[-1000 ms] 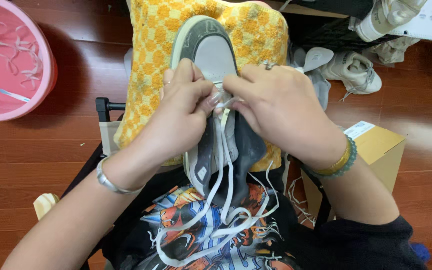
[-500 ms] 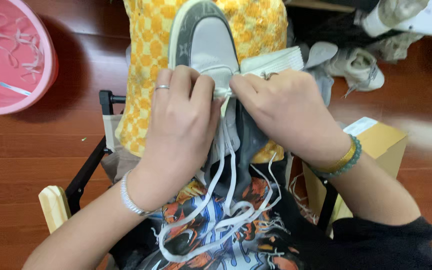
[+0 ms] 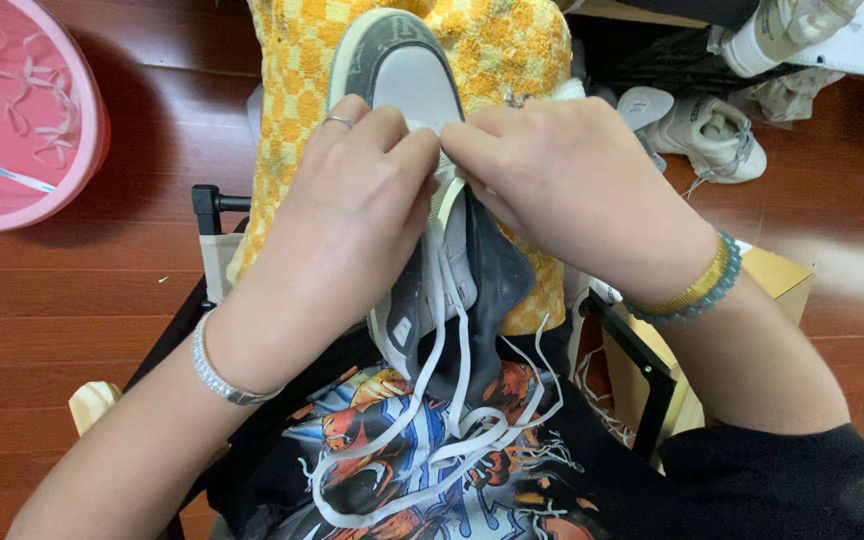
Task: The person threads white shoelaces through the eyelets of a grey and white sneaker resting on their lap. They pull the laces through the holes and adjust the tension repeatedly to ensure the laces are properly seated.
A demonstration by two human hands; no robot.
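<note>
Head view, left hand [image 3: 352, 215] and right hand [image 3: 562, 185] pinching white lace [image 3: 447, 390], grey sneaker [image 3: 402, 70] beneath both.

A dark red wooden floor [image 3: 132, 290] fills the frame's left side and right edge. On it, at the upper left, sits a pink basin [image 3: 92, 120] with white laces inside. At the upper right lie white sneakers [image 3: 712, 135], just beside a dark mat [image 3: 652, 60]. A brown cardboard box [image 3: 782, 285] stands on the floor at the right. In the upper middle, a yellow checkered cushion [image 3: 512, 50] rests on a black-framed folding stool [image 3: 207, 215], bearing a grey and white shoe [image 3: 402, 65].
</note>
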